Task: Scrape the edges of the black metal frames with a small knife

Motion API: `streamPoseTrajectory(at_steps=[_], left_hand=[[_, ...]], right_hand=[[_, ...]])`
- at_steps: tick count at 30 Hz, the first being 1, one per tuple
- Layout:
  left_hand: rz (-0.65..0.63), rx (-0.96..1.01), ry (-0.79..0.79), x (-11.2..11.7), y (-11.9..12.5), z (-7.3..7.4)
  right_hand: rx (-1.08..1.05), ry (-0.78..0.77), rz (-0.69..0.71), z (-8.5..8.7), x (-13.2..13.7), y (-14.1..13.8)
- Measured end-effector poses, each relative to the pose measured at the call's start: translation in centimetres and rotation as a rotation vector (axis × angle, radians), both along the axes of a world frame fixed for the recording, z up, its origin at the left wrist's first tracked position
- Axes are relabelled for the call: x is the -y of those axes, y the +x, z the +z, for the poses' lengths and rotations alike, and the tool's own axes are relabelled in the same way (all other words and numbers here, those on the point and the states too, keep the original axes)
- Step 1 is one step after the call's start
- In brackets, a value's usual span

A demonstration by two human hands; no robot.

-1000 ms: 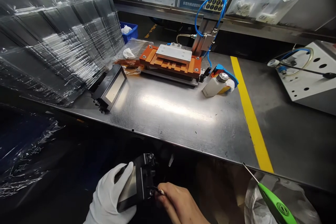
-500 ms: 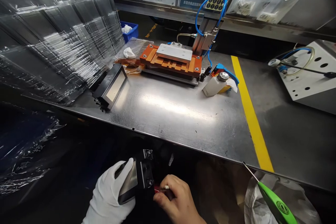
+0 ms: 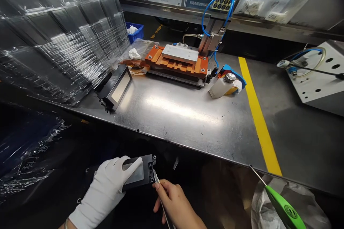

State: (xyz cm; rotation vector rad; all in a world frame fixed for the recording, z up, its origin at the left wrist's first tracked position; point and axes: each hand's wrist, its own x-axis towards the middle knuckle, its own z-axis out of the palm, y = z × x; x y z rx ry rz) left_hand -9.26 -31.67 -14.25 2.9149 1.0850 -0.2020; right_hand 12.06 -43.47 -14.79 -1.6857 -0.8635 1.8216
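Below the table's front edge, my left hand [image 3: 107, 188], in a white glove, grips a black rectangular part with a pale window [image 3: 139, 173], its face turned up. My bare right hand [image 3: 174, 204] pinches a thin metal tool [image 3: 158, 188] whose tip touches the part's right end by its screws. A second black part with a pale window [image 3: 115, 88] leans on the steel table [image 3: 188, 121] at the left.
An orange press fixture [image 3: 177, 61] with blue hoses stands at the back. A white bottle [image 3: 221, 86] lies beside it. Stacked clear trays [image 3: 59, 39] fill the left. A green-handled tool [image 3: 282, 205] sticks up at lower right over a bag. A yellow stripe [image 3: 258, 118] crosses the table.
My left hand has tilted the black part from upright to nearly flat, face up. My right hand has shifted its hold, and a thin metal tool now points at the part's right end.
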Motion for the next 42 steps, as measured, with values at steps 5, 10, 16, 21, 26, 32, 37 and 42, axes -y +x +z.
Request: streamPoseTrajectory(at_steps=[5, 10, 16, 21, 26, 32, 37, 42], left_hand=[[-0.016, -0.044, 0.062, 0.0, 0.6, 0.2], [-0.05, -0.047, 0.119, 0.1, 1.0, 0.1], [-0.048, -0.039, 0.072, 0.1, 0.9, -0.2], [-0.06, 0.001, 0.007, -0.3, 1.1, 0.8], [-0.084, -0.019, -0.016, -0.4, 1.1, 1.0], [-0.129, -0.058, 0.013, -0.5, 1.3, 1.1], [-0.208, -0.056, -0.021, -0.7, 0.8, 0.7], [-0.27, -0.051, -0.104, -1.1, 0.2, 0.6]], right_hand=[[-0.091, -0.061, -0.092, -1.9, 0.5, -1.3], [-0.577, -0.199, -0.338, -3.5, 0.8, -3.0], [-0.588, -0.167, -0.433, -2.5, 0.7, -0.7], [0.43, 0.368, -0.059, -3.9, 1.5, 2.7], [0.917, 0.786, 0.076, -4.8, 1.4, 3.6], [1.046, 0.95, 0.116, -4.4, 0.8, 4.1], [1.025, 1.018, 0.138, -4.2, 0.5, 4.8], [0.956, 1.035, 0.197, -4.2, 0.2, 5.5]])
